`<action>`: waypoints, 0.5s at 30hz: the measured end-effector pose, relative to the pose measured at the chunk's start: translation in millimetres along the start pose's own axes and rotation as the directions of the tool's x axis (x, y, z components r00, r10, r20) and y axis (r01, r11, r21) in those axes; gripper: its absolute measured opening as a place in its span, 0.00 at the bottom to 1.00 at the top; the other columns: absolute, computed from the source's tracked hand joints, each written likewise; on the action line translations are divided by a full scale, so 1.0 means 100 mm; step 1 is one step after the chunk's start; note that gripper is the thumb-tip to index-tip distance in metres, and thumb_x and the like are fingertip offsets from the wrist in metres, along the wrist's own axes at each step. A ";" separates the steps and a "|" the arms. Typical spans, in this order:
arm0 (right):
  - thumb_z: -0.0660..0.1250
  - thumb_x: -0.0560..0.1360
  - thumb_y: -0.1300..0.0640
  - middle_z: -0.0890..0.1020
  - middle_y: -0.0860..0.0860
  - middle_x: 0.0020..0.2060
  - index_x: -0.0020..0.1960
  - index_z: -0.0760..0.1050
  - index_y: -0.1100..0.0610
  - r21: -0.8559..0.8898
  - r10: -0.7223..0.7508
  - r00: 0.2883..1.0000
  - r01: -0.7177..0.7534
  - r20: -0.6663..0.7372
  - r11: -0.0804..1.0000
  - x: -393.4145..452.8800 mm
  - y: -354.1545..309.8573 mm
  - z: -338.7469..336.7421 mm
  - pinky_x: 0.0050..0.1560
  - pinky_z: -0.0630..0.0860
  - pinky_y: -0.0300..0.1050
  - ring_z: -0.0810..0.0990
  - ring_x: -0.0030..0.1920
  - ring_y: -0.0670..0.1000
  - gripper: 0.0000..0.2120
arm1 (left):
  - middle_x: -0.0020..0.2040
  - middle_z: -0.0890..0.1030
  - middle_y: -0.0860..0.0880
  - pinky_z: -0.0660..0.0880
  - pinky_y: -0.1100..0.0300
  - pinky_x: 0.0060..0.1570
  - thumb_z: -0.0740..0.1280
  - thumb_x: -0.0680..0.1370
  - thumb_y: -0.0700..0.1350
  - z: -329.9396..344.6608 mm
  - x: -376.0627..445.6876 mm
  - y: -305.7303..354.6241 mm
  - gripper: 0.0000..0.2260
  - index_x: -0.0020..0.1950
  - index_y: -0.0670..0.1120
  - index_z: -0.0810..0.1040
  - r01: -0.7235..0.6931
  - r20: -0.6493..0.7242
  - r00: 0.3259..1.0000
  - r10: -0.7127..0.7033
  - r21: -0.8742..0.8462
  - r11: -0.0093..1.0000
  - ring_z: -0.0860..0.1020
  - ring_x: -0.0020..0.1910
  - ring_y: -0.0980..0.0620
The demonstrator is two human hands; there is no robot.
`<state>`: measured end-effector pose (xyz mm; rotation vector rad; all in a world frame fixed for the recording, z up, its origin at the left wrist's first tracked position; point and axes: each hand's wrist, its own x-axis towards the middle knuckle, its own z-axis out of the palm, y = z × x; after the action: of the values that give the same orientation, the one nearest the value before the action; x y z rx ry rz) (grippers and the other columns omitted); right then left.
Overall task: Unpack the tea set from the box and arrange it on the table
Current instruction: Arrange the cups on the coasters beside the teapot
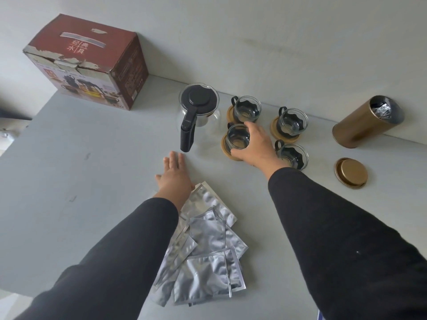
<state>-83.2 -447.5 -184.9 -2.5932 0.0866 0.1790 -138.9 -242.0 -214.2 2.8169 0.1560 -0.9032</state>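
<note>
Tea set out on the tabletop, one cup gripped

Teapot (198, 116) stands upright on the tabletop (92, 169), lid on, black handle pointing toward the person. Right hand (254, 146) curls around a glass cup (238, 137) on its wooden coaster. Left hand (173, 176) lies flat, fingers straight. The gold canister (367, 122) holds crinkled foil; the box (90, 63) stands closed.

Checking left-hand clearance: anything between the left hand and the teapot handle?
Nothing visible. The left hand lies flat and open on the table, fingertips just short of the bottom end of the teapot handle. The foil packets lie behind the hand, under the wrist.
</note>
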 end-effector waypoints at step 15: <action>0.75 0.65 0.52 0.68 0.55 0.67 0.72 0.61 0.57 0.033 -0.022 1.000 0.022 0.008 0.999 -0.10 -0.05 0.07 0.64 0.67 0.45 0.68 0.67 0.55 0.40 | 0.78 0.35 0.47 0.57 0.42 0.71 0.64 0.79 0.48 -0.02 -0.02 0.02 0.40 0.78 0.45 0.37 0.004 0.011 1.000 -0.004 -0.030 1.000 0.39 0.78 0.46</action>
<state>-93.4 -439.2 -186.2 -2.5589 0.0579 0.1787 -139.2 -243.6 -211.1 2.7847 0.1721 -0.9097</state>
